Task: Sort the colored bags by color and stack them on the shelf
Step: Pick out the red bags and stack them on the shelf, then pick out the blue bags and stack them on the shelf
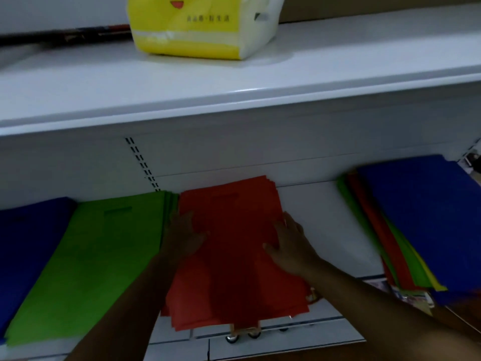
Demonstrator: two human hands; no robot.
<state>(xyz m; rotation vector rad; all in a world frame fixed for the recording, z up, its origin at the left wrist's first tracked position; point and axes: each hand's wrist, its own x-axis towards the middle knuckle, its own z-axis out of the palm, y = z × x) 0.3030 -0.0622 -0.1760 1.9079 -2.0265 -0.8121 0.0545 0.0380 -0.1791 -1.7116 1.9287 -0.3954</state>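
Both hands rest flat on the red bag stack (234, 256), which lies on the lower shelf (325, 230): the left hand (186, 234) presses its left edge and the right hand (290, 239) its right edge, fingers of each straight, slightly spread and pointing toward the shelf back, curled round nothing. Just outside the left fingers lies the green stack (88, 261), touching the red one, with the blue stack (26, 243) beyond it. Well outside the right fingers sits the unsorted pile (416, 225), blue on top with green, red and yellow edges fanned beneath. The step in hand appears to be squaring the red stack; it is best done by drawing both palms inward evenly so the splayed near corners align, without nudging the green stack. Dim light blurs the fingertips, the number of bags per stack cannot be told, and the blue stack is cut by the frame edge. A yellow package (197, 27), partly cropped, stands on the upper shelf (338, 74).
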